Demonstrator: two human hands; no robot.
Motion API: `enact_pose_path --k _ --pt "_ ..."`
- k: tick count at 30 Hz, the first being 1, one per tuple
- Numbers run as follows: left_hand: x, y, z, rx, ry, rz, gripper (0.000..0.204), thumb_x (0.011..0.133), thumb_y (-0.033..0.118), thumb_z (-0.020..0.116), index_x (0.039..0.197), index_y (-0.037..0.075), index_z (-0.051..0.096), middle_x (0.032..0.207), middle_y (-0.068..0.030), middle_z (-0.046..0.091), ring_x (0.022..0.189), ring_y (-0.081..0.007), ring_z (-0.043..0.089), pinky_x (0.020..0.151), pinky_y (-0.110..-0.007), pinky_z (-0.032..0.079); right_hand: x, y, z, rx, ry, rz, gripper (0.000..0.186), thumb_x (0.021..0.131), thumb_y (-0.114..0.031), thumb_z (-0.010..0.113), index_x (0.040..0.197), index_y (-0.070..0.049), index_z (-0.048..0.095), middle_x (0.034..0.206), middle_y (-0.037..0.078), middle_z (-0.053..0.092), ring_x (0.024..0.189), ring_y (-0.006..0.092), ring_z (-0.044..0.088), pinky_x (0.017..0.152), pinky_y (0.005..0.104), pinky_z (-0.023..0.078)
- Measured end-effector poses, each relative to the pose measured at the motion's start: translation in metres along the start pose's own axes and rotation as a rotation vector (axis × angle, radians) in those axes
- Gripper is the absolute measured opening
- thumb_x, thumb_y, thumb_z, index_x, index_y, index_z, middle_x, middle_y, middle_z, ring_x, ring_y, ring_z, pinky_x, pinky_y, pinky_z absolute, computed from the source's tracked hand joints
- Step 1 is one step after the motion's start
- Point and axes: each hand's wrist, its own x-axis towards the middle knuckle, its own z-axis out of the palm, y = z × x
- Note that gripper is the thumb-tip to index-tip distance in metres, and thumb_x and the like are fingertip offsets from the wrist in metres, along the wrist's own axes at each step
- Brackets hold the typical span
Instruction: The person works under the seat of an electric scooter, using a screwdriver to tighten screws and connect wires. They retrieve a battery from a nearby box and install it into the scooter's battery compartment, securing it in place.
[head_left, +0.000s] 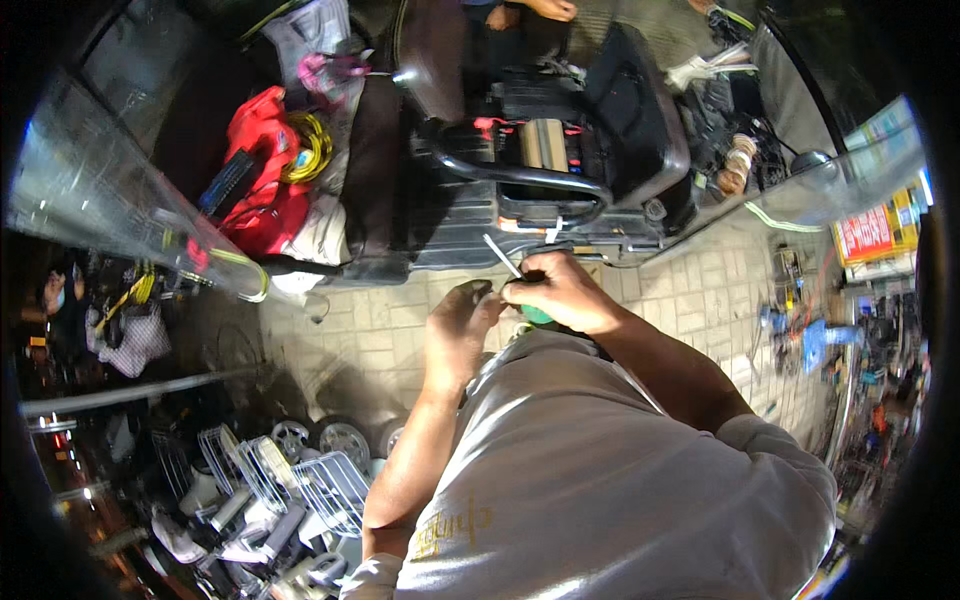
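My right hand is closed in front of my shirt, low in front of the vehicle. A thin, pale, straight strip sticks up and to the left from its fingers; I cannot tell its exact kind. Under that hand shows part of a green thing, mostly hidden by the palm. My left hand is closed close beside it, fingertips pinched together and almost touching the right fingers. Whatever lies between those fingertips is too small to make out.
Ahead stands an open vehicle with a dark seat, a curved black bar and a battery-like box. A red bag and yellow cable lie left. Wheeled frames crowd the lower left; another person's hand appears on top.
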Motion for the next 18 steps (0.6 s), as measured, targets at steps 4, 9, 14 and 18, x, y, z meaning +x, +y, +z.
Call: enact_pose_path --k 4,9,14,18 --pt "0.004 -0.009 -0.011 -0.011 -0.159 -0.103 0.03 0.09 0.013 0.062 0.114 -0.005 0.061 0.091 -0.0082 0.068 0.075 -0.0103 0.059 0.069 -0.024 0.047 -0.008 0.015 0.003 0.059 -0.009 -0.104 0.021 0.08 -0.019 0.07 0.077 0.001 0.065 0.071 0.005 0.066 0.064 0.0088 0.056 0.06 0.0253 0.043" --pt "0.012 -0.019 -0.021 -0.27 -0.376 -0.301 0.035 0.088 0.016 0.066 0.114 -0.006 0.06 0.095 -0.0114 0.068 0.079 -0.0141 0.062 0.068 -0.027 0.051 -0.028 0.025 0.01 0.034 0.096 0.064 0.024 0.075 -0.021 0.07 0.076 0.002 0.066 0.067 0.007 0.065 0.06 0.0092 0.055 0.055 0.0257 0.043" --pt "0.02 -0.023 -0.012 -0.213 -0.435 -0.281 0.024 0.09 0.005 0.057 0.109 -0.007 0.062 0.093 -0.0108 0.067 0.081 -0.0148 0.063 0.07 -0.027 0.052 -0.051 0.024 0.012 0.053 0.212 0.055 0.025 0.077 -0.02 0.068 0.081 0.004 0.066 0.07 0.009 0.063 0.063 0.0109 0.055 0.056 0.0281 0.043" --pt "0.034 -0.022 -0.007 -0.103 -0.576 -0.369 0.025 0.091 0.006 0.056 0.112 -0.007 0.06 0.089 -0.0103 0.065 0.073 -0.0128 0.058 0.068 -0.027 0.048 -0.06 0.027 0.005 0.163 0.278 0.138 0.022 0.077 -0.019 0.068 0.08 0.003 0.068 0.069 0.008 0.063 0.064 0.0112 0.056 0.057 0.0276 0.044"
